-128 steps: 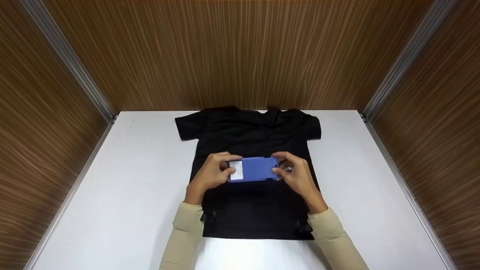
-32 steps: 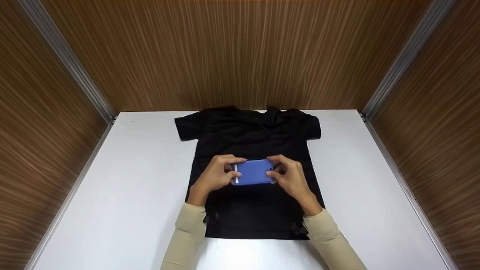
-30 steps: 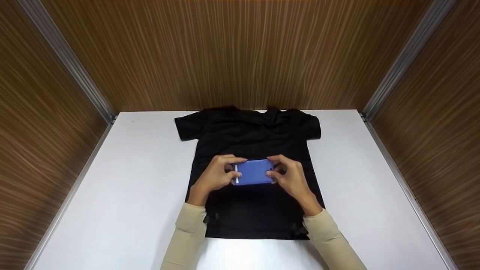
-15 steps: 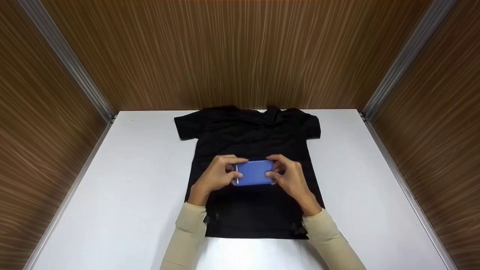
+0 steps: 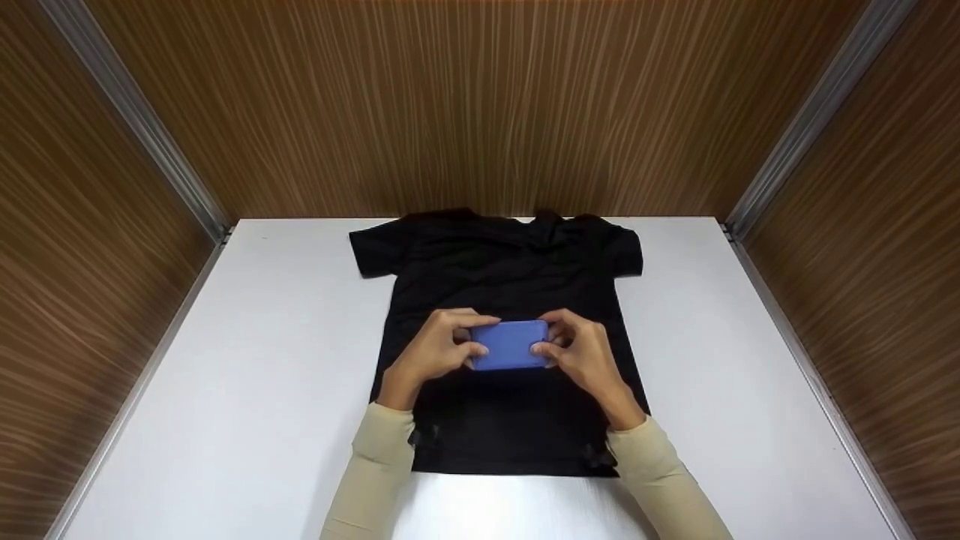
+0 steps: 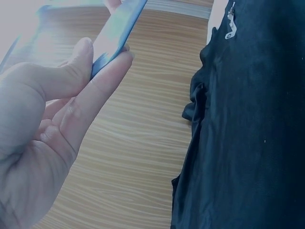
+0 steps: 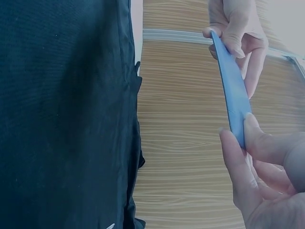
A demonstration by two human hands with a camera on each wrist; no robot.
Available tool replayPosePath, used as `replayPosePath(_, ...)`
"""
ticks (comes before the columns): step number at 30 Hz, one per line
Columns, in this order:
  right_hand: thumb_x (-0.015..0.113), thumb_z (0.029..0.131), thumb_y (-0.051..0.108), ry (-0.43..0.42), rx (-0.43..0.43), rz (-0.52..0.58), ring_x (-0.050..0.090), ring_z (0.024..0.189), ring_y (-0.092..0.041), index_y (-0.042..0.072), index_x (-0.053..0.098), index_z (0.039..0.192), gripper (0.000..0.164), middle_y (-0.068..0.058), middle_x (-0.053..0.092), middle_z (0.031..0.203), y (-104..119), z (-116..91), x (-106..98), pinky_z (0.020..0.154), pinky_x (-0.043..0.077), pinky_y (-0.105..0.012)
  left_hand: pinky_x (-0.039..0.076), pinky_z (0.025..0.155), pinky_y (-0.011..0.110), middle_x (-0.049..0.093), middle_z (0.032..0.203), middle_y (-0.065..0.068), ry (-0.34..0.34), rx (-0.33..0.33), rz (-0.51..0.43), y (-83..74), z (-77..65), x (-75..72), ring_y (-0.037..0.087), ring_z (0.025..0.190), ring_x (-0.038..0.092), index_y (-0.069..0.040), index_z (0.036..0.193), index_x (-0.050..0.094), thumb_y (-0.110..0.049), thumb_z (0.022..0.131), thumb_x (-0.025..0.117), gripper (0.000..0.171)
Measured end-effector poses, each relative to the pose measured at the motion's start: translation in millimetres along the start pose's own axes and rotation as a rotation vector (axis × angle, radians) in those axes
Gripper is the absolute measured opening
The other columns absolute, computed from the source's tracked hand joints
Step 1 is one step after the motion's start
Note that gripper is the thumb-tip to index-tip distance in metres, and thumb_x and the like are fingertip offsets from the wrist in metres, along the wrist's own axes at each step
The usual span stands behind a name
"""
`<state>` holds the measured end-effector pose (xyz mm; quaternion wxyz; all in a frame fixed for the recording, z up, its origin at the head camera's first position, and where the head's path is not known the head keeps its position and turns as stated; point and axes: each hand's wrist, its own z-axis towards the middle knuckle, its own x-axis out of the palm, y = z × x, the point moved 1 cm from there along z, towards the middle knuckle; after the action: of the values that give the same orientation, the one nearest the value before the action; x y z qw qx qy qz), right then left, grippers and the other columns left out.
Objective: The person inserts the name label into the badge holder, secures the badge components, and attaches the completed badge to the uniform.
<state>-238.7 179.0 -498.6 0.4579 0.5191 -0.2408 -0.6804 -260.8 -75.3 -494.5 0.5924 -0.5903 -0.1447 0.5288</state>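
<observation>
A flat, card-sized blue case [image 5: 510, 346] is held level between both hands, over a black T-shirt [image 5: 517, 442]. My left hand [image 5: 435, 349] pinches its left end, thumb on the near face and index finger along the top edge. The right hand [image 5: 585, 349] grips the right end in the same way. Seen nearly edge-on in the right wrist view, the blue case [image 7: 233, 90] looks thin, with a hand at each end. In the left wrist view, the left thumb and fingers [image 6: 83, 71] clasp the case's end [image 6: 116, 36]. No white label shows on it.
The T-shirt lies spread on a white table [image 5: 300, 322], sleeves towards the back wall [image 5: 480, 105]. Wood-grain panels [image 5: 97, 262] with metal edge strips enclose the table at the sides and back. A small silvery piece [image 6: 231, 26] with a hole lies on the black cloth.
The blue case has become shorter, and the white-labelled part at its left end has slid out of sight. The hands have moved closer together, both still holding it.
</observation>
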Motion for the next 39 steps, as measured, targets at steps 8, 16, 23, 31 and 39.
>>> replayPosePath(8, 0.087, 0.078, 0.003, 0.03, 0.016, 0.021, 0.065, 0.061, -0.01, 0.0, 0.073, 0.108, 0.033, -0.013, 0.07, 0.078, 0, 1, 0, 0.05, 0.057, -0.023, 0.06, 0.056, 0.027, 0.07, 0.112, 0.018, -0.008, 0.017, 0.004, 1.6, 0.3, 0.4, 0.019, 0.071, 0.071, -0.004, 0.129, 0.072, 0.007, 0.087, 0.075, 0.043)
replayPosePath(16, 0.082, 0.084, 0.005, 0.089, -0.001, 0.026, 0.07, 0.067, -0.017, 0.003, 0.071, 0.117, 0.034, -0.014, 0.071, 0.084, -3, 1, 0, 0.054, 0.057, -0.021, 0.055, 0.067, 0.023, 0.072, 0.113, 0.011, -0.037, 0.038, 0.133, -0.1, 2.1, 1.3, 0.016, 0.081, 0.064, -0.008, 0.129, 0.072, 0.003, 0.09, 0.074, 0.041)
replayPosePath(23, 0.079, 0.087, 0.001, 0.086, -0.002, 0.037, 0.071, 0.068, -0.02, 0.001, 0.069, 0.123, 0.037, -0.016, 0.073, 0.086, -2, 0, 0, 0.054, 0.058, -0.022, 0.06, 0.078, 0.035, 0.07, 0.118, 0.011, -0.03, 0.02, 0.206, 0.4, 3.5, 4.2, 0.018, 0.097, 0.062, -0.006, 0.133, 0.069, -0.002, 0.088, 0.078, 0.046)
replayPosePath(31, 0.077, 0.088, -0.001, 0.091, 0.013, 0.084, 0.071, 0.069, -0.023, -0.002, 0.069, 0.123, 0.036, -0.019, 0.071, 0.087, -1, 1, 2, 0.054, 0.06, -0.026, 0.053, 0.105, 0.043, 0.065, 0.127, 0.011, -0.008, 0.02, 0.243, -0.2, 6.4, 12.4, 0.025, 0.117, 0.062, -0.009, 0.138, 0.066, -0.01, 0.084, 0.084, 0.057)
replayPosePath(39, 0.077, 0.089, 0.001, 0.119, 0.009, 0.115, 0.072, 0.069, -0.027, -0.003, 0.068, 0.124, 0.036, -0.019, 0.072, 0.087, 1, -1, 5, 0.055, 0.06, -0.025, 0.048, 0.111, 0.048, 0.061, 0.14, 0.005, 0.02, -0.02, 0.309, -3.4, 5.4, 21.5, 0.025, 0.132, 0.052, -0.018, 0.141, 0.065, -0.02, 0.08, 0.089, 0.066)
